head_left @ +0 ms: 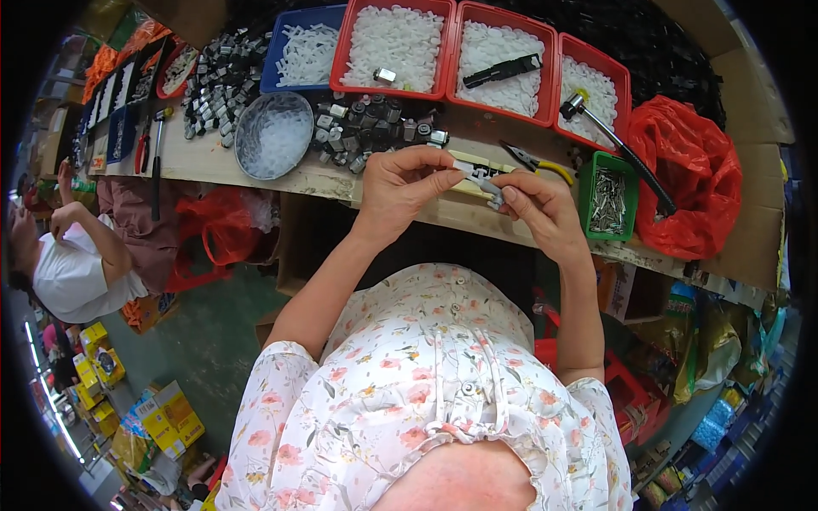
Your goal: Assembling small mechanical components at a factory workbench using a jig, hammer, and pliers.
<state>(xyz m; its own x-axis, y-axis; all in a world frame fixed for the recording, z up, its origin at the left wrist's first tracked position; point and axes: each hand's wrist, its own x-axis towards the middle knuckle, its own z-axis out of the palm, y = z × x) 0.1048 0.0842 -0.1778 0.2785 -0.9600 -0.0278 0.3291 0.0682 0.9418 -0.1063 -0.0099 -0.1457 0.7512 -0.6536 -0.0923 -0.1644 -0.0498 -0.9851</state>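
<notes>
Both hands meet above the near edge of the workbench. My left hand (399,194) is closed, thumb and forefinger pinching a small white plastic piece (464,169). My right hand (548,213) closes its fingertips on a small grey part (492,192), right beside the white piece; its exact kind is too small to make out. Behind the fingers lies a pale fixture (479,159) with dark bits in it, partly covered by the hands. Pliers (538,163) with yellow-and-black handles lie just beyond my right hand.
Red trays (451,51) of white plastic pieces line the back, beside a blue tray (266,64). A metal bowl (244,140) and piled metal-and-black parts (356,128) stand left. Right are a hammer (626,149), green tray (584,200) and red bag (686,179). A co-worker (81,255) sits far left.
</notes>
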